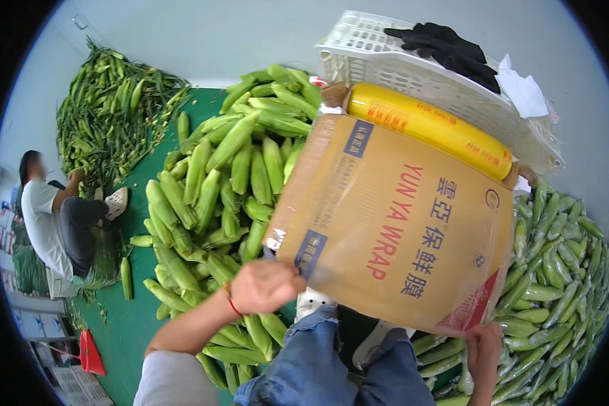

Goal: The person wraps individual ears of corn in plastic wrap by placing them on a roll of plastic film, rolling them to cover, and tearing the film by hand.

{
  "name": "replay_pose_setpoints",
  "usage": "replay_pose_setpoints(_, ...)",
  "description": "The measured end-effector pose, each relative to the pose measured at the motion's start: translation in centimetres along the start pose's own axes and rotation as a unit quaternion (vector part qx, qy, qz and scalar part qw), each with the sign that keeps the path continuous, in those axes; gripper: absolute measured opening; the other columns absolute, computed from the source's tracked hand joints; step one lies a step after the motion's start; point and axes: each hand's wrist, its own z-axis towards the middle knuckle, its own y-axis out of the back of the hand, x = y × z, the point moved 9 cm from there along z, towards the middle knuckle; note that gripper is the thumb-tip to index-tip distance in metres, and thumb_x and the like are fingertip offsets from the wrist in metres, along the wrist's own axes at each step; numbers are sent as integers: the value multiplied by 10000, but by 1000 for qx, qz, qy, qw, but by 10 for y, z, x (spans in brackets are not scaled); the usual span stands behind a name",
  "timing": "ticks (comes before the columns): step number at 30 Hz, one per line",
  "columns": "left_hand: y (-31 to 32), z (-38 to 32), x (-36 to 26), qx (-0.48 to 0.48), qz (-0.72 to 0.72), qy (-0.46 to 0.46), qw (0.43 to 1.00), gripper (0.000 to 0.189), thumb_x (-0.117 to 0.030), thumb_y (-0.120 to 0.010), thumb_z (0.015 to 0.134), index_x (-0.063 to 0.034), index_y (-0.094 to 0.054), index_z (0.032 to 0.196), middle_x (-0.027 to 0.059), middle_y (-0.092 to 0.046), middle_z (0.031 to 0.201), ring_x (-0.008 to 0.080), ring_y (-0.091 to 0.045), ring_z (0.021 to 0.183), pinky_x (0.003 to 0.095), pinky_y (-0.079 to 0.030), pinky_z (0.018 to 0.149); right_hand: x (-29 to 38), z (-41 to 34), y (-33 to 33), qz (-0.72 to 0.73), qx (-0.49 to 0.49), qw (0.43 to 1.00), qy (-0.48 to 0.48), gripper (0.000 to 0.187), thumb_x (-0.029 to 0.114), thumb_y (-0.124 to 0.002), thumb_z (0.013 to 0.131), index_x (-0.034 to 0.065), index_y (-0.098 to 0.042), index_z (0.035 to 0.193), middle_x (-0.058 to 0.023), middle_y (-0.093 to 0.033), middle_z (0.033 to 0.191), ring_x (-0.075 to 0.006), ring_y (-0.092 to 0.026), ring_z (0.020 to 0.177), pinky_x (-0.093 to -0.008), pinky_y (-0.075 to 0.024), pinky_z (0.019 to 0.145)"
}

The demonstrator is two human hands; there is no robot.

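Before me lies a cardboard box [385,218] with a sheet of clear plastic film [355,289] drawn over its top. At the box's far edge rests a yellow roll of cling film [429,129]. My left hand [269,286] is closed on the film's near left corner, and my right hand [483,345] pinches its near right corner. Husked-on corn cobs [198,203] are heaped beside the box on the left. On the right is a pile of film-wrapped corn cobs [543,289]. No cob lies on the box.
Behind the roll stands a white plastic crate [380,68] bearing black gloves [446,51] and white paper [522,91]. At the left, another person [56,218] sits by a heap of corn and husks [111,101]. A red dustpan [90,352] lies on the green floor [132,325].
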Motion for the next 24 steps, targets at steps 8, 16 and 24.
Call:
replay_pose_setpoints(8, -83, -198, 128, 374, 105, 474, 790, 349, -66, -651, 729, -18, -586, 1069, 158, -599, 1118, 274, -583, 1019, 410, -484, 915, 9, 11, -48, 40, 59, 997, -14, 56, 50, -608, 860, 27, -565, 887, -165, -620, 785, -352, -624, 723, -398, -479, 642)
replay_pose_setpoints(16, 4, -258, 253, 165, 334, 641, 671, 560, -413, -792, 682, -70, -552, 1053, 134, -631, 1042, 300, -544, 1067, 405, -396, 918, 2, 6, -56, 32, 62, 997, -30, 62, 77, -606, 872, 32, -571, 899, -168, -634, 807, -363, -624, 734, -409, -484, 642)
replay_pose_setpoints(24, 37, -35, 74, -119, 25, 386, 915, 656, 4, -734, 675, -12, -538, 1300, 193, -545, 1181, 352, -583, 1032, 407, -488, 890, -7, 3, -54, 5, 81, 994, -80, 98, 155, -585, 904, 65, -578, 940, -165, -635, 816, -374, -624, 761, -441, -487, 658)
